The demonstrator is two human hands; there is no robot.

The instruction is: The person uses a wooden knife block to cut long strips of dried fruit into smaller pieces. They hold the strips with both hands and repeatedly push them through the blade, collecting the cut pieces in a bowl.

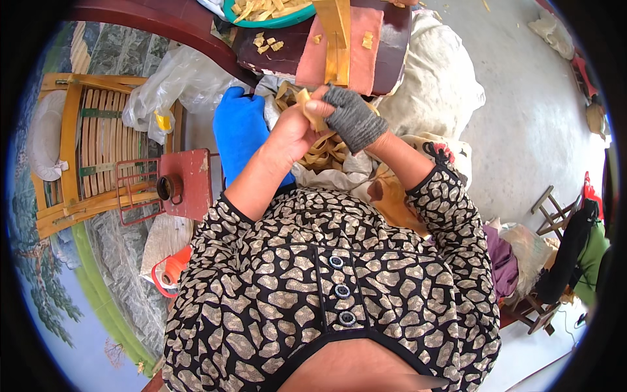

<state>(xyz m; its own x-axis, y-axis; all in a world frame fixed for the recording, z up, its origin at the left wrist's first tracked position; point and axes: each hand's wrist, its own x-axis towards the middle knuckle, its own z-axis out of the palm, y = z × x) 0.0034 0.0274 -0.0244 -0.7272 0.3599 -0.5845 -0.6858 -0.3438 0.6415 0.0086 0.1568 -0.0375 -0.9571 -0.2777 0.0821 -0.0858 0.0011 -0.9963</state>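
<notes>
My bare left hand (293, 131) and my right hand (349, 116), in a grey fingerless knitted glove, meet in front of me. Between them they grip a folded pale yellow strip (311, 113). More long yellow strips (323, 156) lie in a pale cloth or sack on my lap, just below the hands. Beyond my hands, a wooden stand (338, 44) rises from a pink cloth (307, 66) on a dark red stool or bench. Small folded yellow pieces (263, 45) lie on that surface, others on the cloth.
A teal basin (274, 18) of yellow pieces stands at the top. White sacks (436, 73) are beyond my right arm. Left are a blue cloth-covered thing (240, 130), a red stool (188, 183) with a brown cup (170, 188), and a bamboo chair (100, 142). Part of another person's hand shows top right.
</notes>
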